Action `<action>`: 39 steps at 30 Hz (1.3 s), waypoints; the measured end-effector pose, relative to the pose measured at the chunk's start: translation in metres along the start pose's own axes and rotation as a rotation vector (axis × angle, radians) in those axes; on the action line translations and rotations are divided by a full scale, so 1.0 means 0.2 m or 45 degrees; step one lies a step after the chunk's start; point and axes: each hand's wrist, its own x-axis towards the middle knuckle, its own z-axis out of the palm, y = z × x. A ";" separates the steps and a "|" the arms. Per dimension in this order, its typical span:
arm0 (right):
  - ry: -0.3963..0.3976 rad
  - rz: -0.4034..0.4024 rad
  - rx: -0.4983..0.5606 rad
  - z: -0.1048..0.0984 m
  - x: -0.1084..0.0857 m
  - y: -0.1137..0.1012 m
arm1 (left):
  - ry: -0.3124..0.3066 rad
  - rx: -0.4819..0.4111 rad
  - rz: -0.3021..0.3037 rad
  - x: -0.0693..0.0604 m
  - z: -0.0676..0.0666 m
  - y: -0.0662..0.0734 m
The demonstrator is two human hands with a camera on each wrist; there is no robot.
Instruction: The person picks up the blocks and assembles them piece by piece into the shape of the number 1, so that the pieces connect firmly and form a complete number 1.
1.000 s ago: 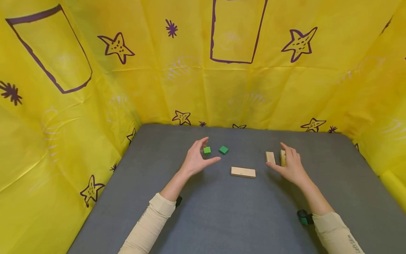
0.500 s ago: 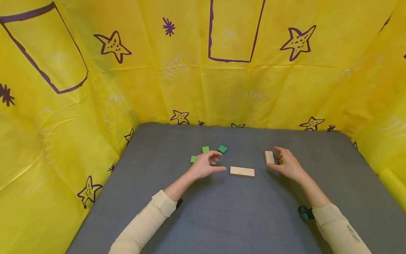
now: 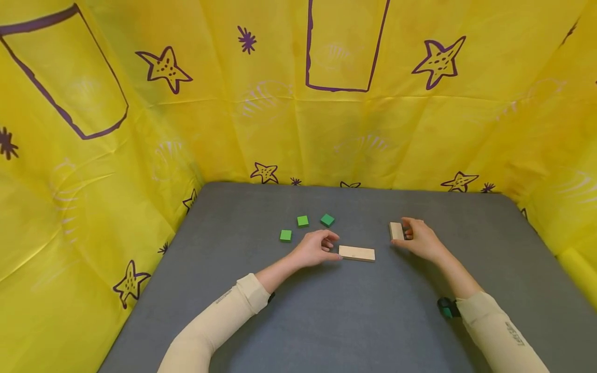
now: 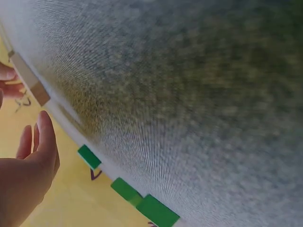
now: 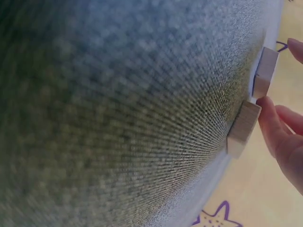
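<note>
My left hand has its fingers loosely bent, the thumb near the left end of a flat wooden block. In the left wrist view a gap shows between a fingertip and that wooden block. On the right, my right hand hovers with thumb and fingers spread beside a shorter-looking wooden block. The right wrist view has two wooden blocks; a fingertip is close to where the upper block and the lower block meet. Whether it touches either cannot be told. From the head, my right hand hides the second block.
Two light green square blocks, one farther back and one nearer, lie left of a darker green block. The grey table is bounded at the back and sides by yellow patterned cloth.
My left hand has moved right, away from the green blocks to the flat wooden block, uncovering a light green one. My right hand has shifted slightly left, over the rightmost wooden block.
</note>
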 end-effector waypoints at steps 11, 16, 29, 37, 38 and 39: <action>-0.021 -0.014 -0.018 0.01 0.02 0.00 | -0.065 0.090 0.030 0.05 0.05 -0.01; -0.013 -0.032 -0.034 0.01 0.03 0.01 | -0.070 0.134 0.051 0.06 0.06 -0.01; -0.013 -0.044 -0.039 0.01 0.04 0.01 | -0.060 0.200 0.100 0.07 0.06 -0.01; -0.016 -0.031 -0.047 0.00 0.03 0.01 | -0.049 0.240 0.147 0.07 0.07 -0.02; -0.016 -0.032 -0.049 0.00 0.04 0.00 | -0.047 0.240 0.151 0.07 0.07 -0.02; -0.015 -0.032 -0.052 0.00 0.04 0.00 | -0.046 0.243 0.155 0.07 0.06 -0.02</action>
